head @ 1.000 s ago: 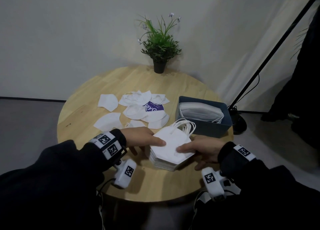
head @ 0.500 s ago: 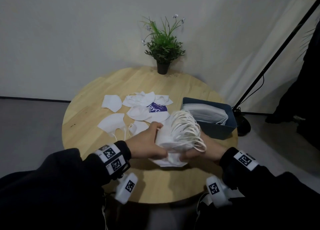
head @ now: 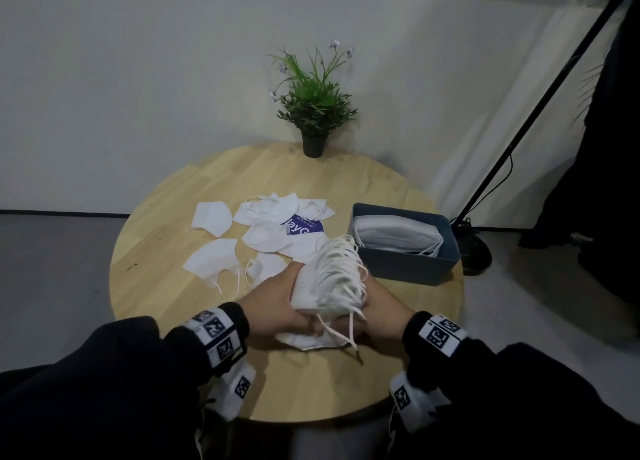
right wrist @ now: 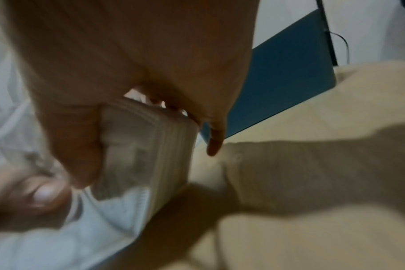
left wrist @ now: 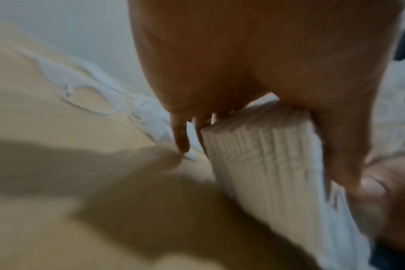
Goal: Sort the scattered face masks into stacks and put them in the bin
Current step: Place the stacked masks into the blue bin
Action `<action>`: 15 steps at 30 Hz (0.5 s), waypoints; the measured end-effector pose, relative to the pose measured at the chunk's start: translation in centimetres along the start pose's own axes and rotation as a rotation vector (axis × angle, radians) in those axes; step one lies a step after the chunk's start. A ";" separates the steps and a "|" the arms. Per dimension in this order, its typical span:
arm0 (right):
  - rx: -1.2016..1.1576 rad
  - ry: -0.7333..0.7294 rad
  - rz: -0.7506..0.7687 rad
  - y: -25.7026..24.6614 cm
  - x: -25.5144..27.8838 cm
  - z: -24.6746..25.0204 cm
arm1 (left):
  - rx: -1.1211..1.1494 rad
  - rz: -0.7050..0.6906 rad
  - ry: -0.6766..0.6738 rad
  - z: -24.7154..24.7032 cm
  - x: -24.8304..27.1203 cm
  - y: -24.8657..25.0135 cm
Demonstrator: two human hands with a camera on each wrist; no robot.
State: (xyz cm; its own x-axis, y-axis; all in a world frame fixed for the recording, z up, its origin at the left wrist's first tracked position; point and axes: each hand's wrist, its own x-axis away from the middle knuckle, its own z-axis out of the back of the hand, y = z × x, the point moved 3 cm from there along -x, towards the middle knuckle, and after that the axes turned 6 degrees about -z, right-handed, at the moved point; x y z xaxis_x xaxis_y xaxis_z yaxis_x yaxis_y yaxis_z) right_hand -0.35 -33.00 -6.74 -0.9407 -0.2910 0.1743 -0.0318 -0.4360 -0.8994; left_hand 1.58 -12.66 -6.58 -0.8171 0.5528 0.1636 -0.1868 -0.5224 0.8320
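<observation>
Mask stack point(head: 325, 283), flat a second ago, now upended beside bin point(head: 405, 262), gripped by left hand point(head: 273, 303) and right hand point(head: 381, 307); binning likely next.

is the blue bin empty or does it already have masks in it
Not empty: the blue bin already holds a stack of white masks lying flat inside.

Stack of white face masks point(head: 325, 279) stands on edge, tilted, ear loops fanned out on top, lower edge on one flat mask point(head: 308, 342) on the bench. Scattered white masks point(head: 214, 262) lie flat toward the far left, some overlapping. Blue-grey bin point(head: 408, 269), far right of the stack, already holds a layered pile of masks point(head: 394, 234).
</observation>
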 end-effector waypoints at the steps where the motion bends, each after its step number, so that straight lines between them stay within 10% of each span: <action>1: -0.147 -0.011 -0.085 -0.4 0.0 0.3 | 0.142 0.028 -0.052 0.3 0.0 0.2; 7: -0.500 -0.097 -0.594 -1.8 -0.1 2.3 | 0.727 0.450 -0.266 1.0 2.3 0.5; 15: -0.484 0.174 -0.270 -4.5 -2.1 6.6 | 0.774 0.504 -0.129 6.7 4.1 3.2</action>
State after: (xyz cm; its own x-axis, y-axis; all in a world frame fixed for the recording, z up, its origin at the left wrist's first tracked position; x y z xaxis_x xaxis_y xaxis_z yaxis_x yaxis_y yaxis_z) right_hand 4.01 -36.10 -0.43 -0.9182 -0.0614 0.3912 -0.3905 -0.0247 -0.9203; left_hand 1.30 -7.72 0.31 -0.6273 0.4703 0.6207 0.6271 -0.1675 0.7607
